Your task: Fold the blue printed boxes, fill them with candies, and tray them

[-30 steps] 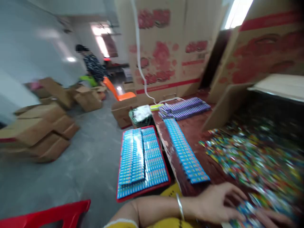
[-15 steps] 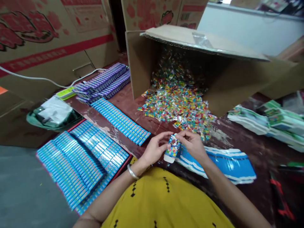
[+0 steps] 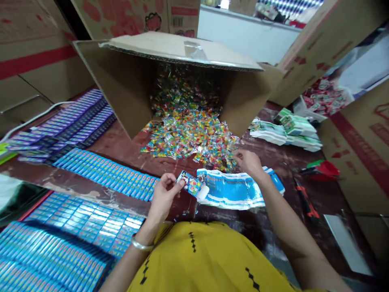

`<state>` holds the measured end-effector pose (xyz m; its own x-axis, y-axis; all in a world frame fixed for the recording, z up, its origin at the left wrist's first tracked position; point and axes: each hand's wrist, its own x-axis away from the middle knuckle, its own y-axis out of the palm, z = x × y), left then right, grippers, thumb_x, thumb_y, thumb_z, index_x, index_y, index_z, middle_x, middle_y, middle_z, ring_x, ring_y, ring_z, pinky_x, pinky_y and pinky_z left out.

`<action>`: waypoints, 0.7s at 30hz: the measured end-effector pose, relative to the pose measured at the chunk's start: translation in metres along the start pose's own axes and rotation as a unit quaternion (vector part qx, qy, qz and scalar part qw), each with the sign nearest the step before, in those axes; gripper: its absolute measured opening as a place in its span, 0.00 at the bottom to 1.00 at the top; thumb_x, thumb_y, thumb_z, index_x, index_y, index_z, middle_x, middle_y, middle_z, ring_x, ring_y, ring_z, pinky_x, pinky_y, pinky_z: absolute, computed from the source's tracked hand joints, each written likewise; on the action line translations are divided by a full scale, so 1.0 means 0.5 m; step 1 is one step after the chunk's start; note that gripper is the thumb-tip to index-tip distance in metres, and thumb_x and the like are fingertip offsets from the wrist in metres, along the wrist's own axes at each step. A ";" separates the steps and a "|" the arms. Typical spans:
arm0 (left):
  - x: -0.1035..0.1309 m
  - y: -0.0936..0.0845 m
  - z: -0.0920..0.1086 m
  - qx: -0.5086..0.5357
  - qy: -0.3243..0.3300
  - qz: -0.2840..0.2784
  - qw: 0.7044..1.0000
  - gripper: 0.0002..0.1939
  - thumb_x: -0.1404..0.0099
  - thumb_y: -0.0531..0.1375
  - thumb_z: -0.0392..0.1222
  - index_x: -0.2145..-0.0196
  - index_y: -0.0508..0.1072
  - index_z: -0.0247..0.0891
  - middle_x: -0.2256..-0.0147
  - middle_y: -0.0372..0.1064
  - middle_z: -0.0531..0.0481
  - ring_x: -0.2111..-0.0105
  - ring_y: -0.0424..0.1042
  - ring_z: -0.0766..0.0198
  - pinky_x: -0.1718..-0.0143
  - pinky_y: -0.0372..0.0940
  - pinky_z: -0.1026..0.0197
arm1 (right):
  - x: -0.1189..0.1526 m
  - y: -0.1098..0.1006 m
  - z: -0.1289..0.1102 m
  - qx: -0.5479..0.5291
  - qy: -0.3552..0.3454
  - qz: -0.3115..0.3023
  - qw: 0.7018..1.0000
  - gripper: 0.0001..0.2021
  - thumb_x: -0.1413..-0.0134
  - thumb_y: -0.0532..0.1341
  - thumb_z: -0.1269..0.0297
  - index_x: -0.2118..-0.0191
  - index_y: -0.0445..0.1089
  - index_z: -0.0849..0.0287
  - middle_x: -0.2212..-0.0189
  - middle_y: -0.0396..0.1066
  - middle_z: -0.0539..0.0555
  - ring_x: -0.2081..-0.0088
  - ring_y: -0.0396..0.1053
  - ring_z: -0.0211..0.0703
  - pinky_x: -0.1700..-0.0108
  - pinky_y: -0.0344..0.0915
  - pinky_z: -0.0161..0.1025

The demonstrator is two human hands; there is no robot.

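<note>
My left hand (image 3: 164, 192) pinches a small printed blue candy box (image 3: 191, 184) between thumb and fingers, its white end flap standing open to the right. At the right edge of a heap of wrapped candies (image 3: 188, 138), my right hand (image 3: 247, 162) has its fingertips bent together; what they hold, if anything, cannot be made out. Under my right forearm lies a fanned stack of flat blue cartons (image 3: 234, 188). The heap spills out of a big cardboard box (image 3: 121, 93) lying on its side.
A row of filled blue boxes (image 3: 106, 172) and stacked purple boxes (image 3: 67, 121) lie left. More blue boxes (image 3: 54, 255) fill a tray near me. Green-white cartons (image 3: 273, 129), a red-handled cutter (image 3: 306, 200) and a tub of red packets (image 3: 325, 97) are right.
My right hand has left the small box and moved right to the candy heap. My left hand still holds the box, now tilted with its flap rightward. The view has turned right.
</note>
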<state>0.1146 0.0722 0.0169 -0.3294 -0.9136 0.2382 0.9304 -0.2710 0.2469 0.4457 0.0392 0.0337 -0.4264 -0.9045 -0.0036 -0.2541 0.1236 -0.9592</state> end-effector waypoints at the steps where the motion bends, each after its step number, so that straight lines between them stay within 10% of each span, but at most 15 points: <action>1: 0.001 0.002 -0.002 0.006 -0.010 -0.001 1.000 0.19 0.47 0.69 0.44 0.65 0.62 0.38 0.73 0.63 0.58 0.78 0.65 0.72 0.80 0.64 0.70 | -0.007 0.002 0.022 0.021 0.009 -0.009 1.000 0.07 0.45 0.62 0.61 0.67 0.74 0.57 0.68 0.77 0.55 0.65 0.74 0.49 0.66 0.61 0.38; 7: 0.009 0.020 -0.011 0.044 -0.066 -0.053 0.995 0.25 0.44 0.66 0.44 0.51 0.63 0.42 0.63 0.68 0.54 0.70 0.74 0.65 0.64 0.75 0.53 | -0.011 0.045 0.051 0.055 0.002 -0.041 0.998 0.13 0.53 0.67 0.55 0.63 0.73 0.57 0.65 0.76 0.58 0.63 0.72 0.50 0.67 0.57 0.37; 14: 0.011 0.020 -0.019 -0.005 -0.077 -0.112 0.991 0.17 0.39 0.62 0.47 0.56 0.69 0.36 0.60 0.69 0.48 0.62 0.70 0.62 0.63 0.72 0.59 | -0.014 0.048 0.056 0.008 -0.011 -0.030 0.999 0.04 0.49 0.62 0.65 0.71 0.74 0.56 0.65 0.76 0.55 0.63 0.71 0.47 0.66 0.57 0.36; 21: 0.004 0.020 -0.027 -0.171 0.037 -0.106 0.979 0.20 0.35 0.58 0.47 0.48 0.68 0.37 0.52 0.72 0.44 0.51 0.70 0.55 0.49 0.65 0.54 | 0.000 -0.004 0.033 -0.117 -0.020 -0.003 0.993 0.10 0.42 0.56 0.59 0.66 0.70 0.58 0.71 0.75 0.53 0.68 0.72 0.44 0.67 0.61 0.36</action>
<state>0.1254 0.0636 0.0069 -0.5195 -0.8424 0.1433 0.8465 -0.5302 -0.0482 0.4607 0.0320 0.0311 -0.3905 -0.9205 -0.0142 -0.4525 0.2053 -0.8678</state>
